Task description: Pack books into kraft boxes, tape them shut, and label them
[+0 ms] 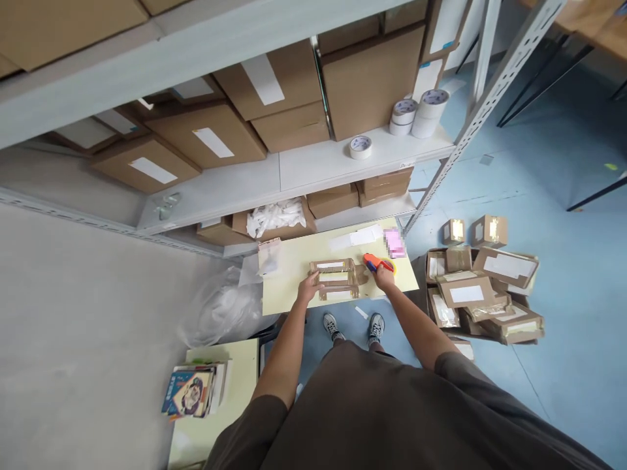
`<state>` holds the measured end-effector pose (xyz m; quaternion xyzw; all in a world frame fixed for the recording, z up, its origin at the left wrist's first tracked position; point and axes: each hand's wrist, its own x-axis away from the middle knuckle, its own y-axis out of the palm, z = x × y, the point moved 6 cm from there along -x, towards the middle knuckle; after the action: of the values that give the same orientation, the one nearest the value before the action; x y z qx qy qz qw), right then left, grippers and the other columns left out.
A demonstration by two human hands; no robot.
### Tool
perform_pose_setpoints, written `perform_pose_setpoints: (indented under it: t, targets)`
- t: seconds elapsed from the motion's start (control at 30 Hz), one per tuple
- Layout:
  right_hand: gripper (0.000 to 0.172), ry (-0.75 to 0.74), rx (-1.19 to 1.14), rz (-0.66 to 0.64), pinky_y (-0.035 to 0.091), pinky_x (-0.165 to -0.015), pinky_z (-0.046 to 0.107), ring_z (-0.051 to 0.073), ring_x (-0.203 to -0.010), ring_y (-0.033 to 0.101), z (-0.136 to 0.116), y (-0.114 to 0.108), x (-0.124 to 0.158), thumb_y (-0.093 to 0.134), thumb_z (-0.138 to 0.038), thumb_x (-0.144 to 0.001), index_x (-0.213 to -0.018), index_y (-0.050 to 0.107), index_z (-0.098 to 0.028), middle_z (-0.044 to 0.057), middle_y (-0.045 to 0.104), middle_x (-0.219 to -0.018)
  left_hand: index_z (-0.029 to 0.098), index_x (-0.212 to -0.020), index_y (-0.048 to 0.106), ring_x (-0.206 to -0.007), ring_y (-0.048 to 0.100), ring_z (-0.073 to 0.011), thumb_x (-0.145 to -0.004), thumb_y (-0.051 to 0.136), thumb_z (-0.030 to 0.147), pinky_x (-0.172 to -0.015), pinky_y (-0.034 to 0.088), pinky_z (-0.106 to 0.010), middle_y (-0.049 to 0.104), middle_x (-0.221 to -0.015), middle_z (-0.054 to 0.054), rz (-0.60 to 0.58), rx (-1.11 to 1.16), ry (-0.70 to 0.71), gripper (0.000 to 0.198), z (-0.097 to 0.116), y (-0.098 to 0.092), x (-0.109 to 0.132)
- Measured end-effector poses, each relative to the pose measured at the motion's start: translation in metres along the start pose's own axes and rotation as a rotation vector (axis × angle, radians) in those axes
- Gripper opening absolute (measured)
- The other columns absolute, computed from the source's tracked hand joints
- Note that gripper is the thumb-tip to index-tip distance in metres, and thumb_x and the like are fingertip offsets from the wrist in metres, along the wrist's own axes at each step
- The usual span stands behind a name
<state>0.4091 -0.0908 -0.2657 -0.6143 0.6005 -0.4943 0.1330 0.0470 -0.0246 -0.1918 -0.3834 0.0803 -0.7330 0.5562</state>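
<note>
On a pale yellow table (289, 287) lies a small brown cardboard box (335, 277) with shiny tape and white labels on it. My left hand (309, 287) rests against the box's left side, fingers stretched over its edge. To the right of the box, my right hand (384, 277) grips an orange and blue tape dispenser (373, 261) with a yellow roll at its side. A strip of brown tape (361, 274) spans between the box and the dispenser. White paper slips (360, 236) and a pink, blurred item (394, 242) lie behind.
Metal shelves (313, 171) with cardboard boxes and white tape rolls (360, 147) rise beyond the table. A carton heaped with taped parcels (465, 290) stands on the floor at right. At left are a clear plastic bag (220, 307) and a stack of books (193, 391).
</note>
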Motion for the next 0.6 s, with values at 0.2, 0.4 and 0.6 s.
perform_pose_setpoints:
  t: [0.2, 0.4, 0.6]
  targets:
    - [0.053, -0.229, -0.017, 0.092, 0.054, -0.086, 0.046, 0.038, -0.101, 0.073, -0.023, -0.040, 0.029, 0.048, -0.046, -0.108, -0.150, 0.044, -0.014, 0.024, 0.075, -0.118, 0.025, -0.158, 0.061, -0.150, 0.055, -0.0347, -0.083, 0.091, 0.024, -0.118, 0.048, -0.038, 0.064, -0.156, -0.010, -0.028, -0.068, 0.014, 0.080, -0.001, 0.003, 0.003]
    - [0.060, -0.403, 0.001, 0.090, 0.055, -0.089, 0.042, 0.036, -0.107, 0.073, -0.109, -0.068, 0.053, 0.062, -0.052, -0.101, -0.147, 0.051, -0.015, 0.021, 0.076, -0.122, 0.030, -0.174, 0.032, -0.144, 0.060, -0.0335, -0.089, 0.086, 0.028, -0.115, 0.047, -0.036, 0.063, -0.157, -0.009, -0.022, -0.154, 0.075, 0.100, 0.004, 0.005, 0.011]
    - [0.057, -0.383, -0.063, -0.120, 0.054, -0.082, 0.032, 0.028, -0.095, 0.075, -0.165, -0.055, 0.056, 0.074, -0.065, -0.094, -0.130, 0.067, -0.022, 0.010, 0.079, -0.106, 0.032, -0.176, 0.020, -0.131, 0.069, -0.0336, -0.085, 0.089, 0.031, -0.110, 0.049, -0.038, 0.070, -0.147, -0.012, -0.028, -0.111, 0.051, 0.114, 0.004, 0.005, 0.014]
